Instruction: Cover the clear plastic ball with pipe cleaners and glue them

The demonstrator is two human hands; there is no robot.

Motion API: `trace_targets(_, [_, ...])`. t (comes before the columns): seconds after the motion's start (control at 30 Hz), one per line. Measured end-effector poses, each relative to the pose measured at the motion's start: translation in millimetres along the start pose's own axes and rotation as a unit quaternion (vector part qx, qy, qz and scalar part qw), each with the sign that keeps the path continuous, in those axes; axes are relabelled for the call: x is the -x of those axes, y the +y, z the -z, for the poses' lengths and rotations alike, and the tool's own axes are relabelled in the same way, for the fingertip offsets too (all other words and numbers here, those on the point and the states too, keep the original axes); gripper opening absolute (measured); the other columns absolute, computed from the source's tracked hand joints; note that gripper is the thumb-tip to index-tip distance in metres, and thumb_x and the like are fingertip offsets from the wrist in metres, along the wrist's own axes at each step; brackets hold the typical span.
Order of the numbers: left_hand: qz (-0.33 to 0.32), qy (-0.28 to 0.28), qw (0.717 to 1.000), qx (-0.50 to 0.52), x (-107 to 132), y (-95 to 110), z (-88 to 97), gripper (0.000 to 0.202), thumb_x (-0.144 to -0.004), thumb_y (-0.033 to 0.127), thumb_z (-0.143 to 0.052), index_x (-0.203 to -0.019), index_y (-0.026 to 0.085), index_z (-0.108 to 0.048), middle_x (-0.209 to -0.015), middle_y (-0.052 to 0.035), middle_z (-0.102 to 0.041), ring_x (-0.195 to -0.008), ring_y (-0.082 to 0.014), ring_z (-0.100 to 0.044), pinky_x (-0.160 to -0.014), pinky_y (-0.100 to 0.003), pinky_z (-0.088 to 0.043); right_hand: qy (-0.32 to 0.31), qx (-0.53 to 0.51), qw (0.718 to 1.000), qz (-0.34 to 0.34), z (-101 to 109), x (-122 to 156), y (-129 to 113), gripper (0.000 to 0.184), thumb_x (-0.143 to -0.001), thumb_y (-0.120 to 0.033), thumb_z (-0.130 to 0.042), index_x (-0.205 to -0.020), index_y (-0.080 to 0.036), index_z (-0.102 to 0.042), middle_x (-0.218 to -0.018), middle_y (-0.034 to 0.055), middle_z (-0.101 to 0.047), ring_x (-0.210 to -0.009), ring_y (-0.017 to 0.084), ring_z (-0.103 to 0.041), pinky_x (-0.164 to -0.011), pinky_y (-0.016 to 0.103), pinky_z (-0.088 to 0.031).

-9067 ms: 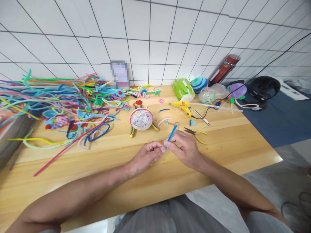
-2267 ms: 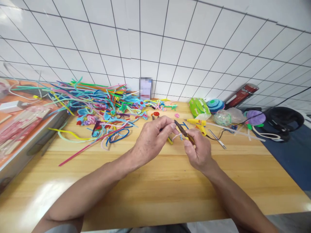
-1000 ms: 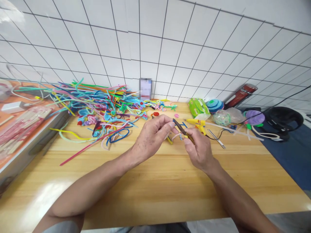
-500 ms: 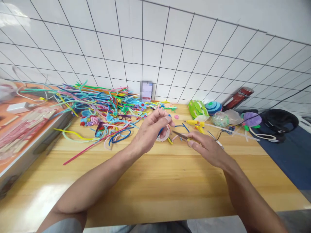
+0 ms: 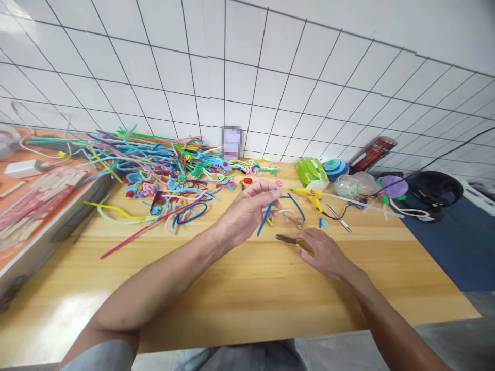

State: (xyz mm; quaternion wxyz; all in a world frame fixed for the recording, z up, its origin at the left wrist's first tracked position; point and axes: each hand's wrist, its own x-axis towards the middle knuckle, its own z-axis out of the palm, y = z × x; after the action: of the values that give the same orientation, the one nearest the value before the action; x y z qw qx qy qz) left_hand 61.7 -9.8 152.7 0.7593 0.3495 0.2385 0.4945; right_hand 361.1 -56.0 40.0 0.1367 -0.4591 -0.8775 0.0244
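Observation:
My left hand (image 5: 249, 212) is above the middle of the table, thumb and fingers pinched on a blue pipe cleaner (image 5: 264, 220). Its straight end slants down below the fingers; the part inside the grip is hidden. Lower and to the right, my right hand (image 5: 324, 251) is closed round the yellow handles of needle-nose pliers (image 5: 286, 239), low over the wood. Their dark jaws point left, apart from the pipe cleaner. Small scissors (image 5: 297, 222) lie just beyond the pliers, near a bent dark blue pipe cleaner (image 5: 297, 206).
Many coloured pipe cleaners (image 5: 154, 154) are heaped at the back left, beside an orange-topped box (image 5: 23, 198). A phone (image 5: 231, 141) leans on the tiled wall. Toward the right lie a yellow glue gun (image 5: 311, 196), a green packet (image 5: 310, 171) and a red flask (image 5: 374, 153).
My right hand has drawn the pliers down toward me, away from my left hand. More of the blue pipe cleaner now shows below my left fingers, and the scissors are uncovered.

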Motion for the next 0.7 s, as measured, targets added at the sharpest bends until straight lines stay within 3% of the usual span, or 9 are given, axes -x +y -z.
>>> trace_targets(0.13, [-0.013,0.025,0.998,-0.048,-2.2,-9.6,0.1,0.037,-0.066,0.032,-0.098,-0.084,0.017,-0.069,-0.070,0.0052,-0.062,-0.061,-0.0062,-0.052,-0.062,-0.022,-0.041,0.023,-0.091,0.996,-0.005,24.7,-12.1,-22.8,0.035,-0.097,-0.038,-0.074,-0.127,-0.021,-0.073,-0.133,0.0181,-0.080,-0.125,0.037,-0.075,-0.103,0.059,-0.061])
trace_targets(0.23, [-0.015,0.020,0.998,-0.053,-0.9,-16.9,-1.2,0.036,-0.067,0.033,-0.098,-0.085,0.018,-0.071,-0.068,0.0053,-0.063,-0.061,-0.0066,-0.051,-0.064,-0.022,-0.041,0.077,-0.206,0.975,-0.036,51.1,-37.0,-57.3,0.037,-0.103,-0.044,-0.070,-0.135,-0.025,-0.069,-0.137,0.0132,-0.079,-0.125,0.031,-0.076,-0.103,0.049,-0.061])
trace_targets(0.3, [-0.007,0.021,0.998,-0.057,0.6,-20.7,-1.8,0.036,-0.068,0.036,-0.097,-0.086,0.018,-0.071,-0.069,0.0045,-0.065,-0.062,-0.0077,-0.055,-0.065,-0.023,-0.044,0.114,-0.264,0.957,-0.048,62.1,-58.2,-79.8,0.029,-0.102,-0.044,-0.070,-0.123,-0.024,-0.072,-0.120,0.0089,-0.083,-0.110,0.027,-0.078,-0.096,0.042,-0.061])
trace_targets(0.37, [-0.001,0.024,0.998,-0.062,1.5,-22.6,-1.7,0.037,-0.068,0.037,-0.098,-0.086,0.018,-0.072,-0.069,0.0042,-0.067,-0.063,-0.0081,-0.057,-0.065,-0.023,-0.045,0.144,-0.298,0.940,-0.078,65.4,-76.8,-95.6,0.019,-0.103,-0.041,-0.068,-0.100,-0.023,-0.072,-0.093,0.0032,-0.080,-0.085,0.021,-0.074,-0.080,0.035,-0.057])
trace_targets(0.47, [-0.006,0.014,0.998,-0.068,0.6,-22.8,-0.2,0.039,-0.069,0.039,-0.098,-0.087,0.017,-0.073,-0.069,0.0044,-0.066,-0.061,-0.0069,-0.054,-0.064,-0.022,-0.045,0.170,-0.356,0.911,-0.120,61.7,-91.0,-104.5,0.035,-0.104,-0.039,-0.061,-0.073,-0.024,-0.062,-0.065,-0.0024,-0.067,-0.058,0.014,-0.057,-0.060,0.030,-0.043])
trace_targets(0.57, [-0.015,-0.012,0.996,-0.082,-2.3,-23.0,2.4,0.042,-0.072,0.047,-0.097,-0.087,0.017,-0.072,-0.069,0.0035,-0.066,-0.060,-0.0074,-0.054,-0.063,-0.023,-0.045,0.165,-0.422,0.880,-0.139,57.7,-90.5,-102.2,0.041,-0.103,-0.044,-0.063,-0.069,-0.024,-0.061,-0.057,-0.0037,-0.060,-0.053,0.013,-0.050,-0.056,0.029,-0.039])
trace_targets(0.7, [-0.022,-0.021,0.994,-0.106,-5.2,-26.0,6.1,0.048,-0.072,0.053,-0.099,-0.086,0.017,-0.069,-0.066,0.0050,-0.063,-0.059,-0.0074,-0.053,-0.060,-0.022,-0.041,0.112,-0.527,0.829,-0.150,54.9,-85.0,-97.5,0.043,-0.100,-0.058,-0.068,-0.075,-0.023,-0.068,-0.053,-0.0041,-0.059,-0.050,0.013,-0.048,-0.055,0.030,-0.038])
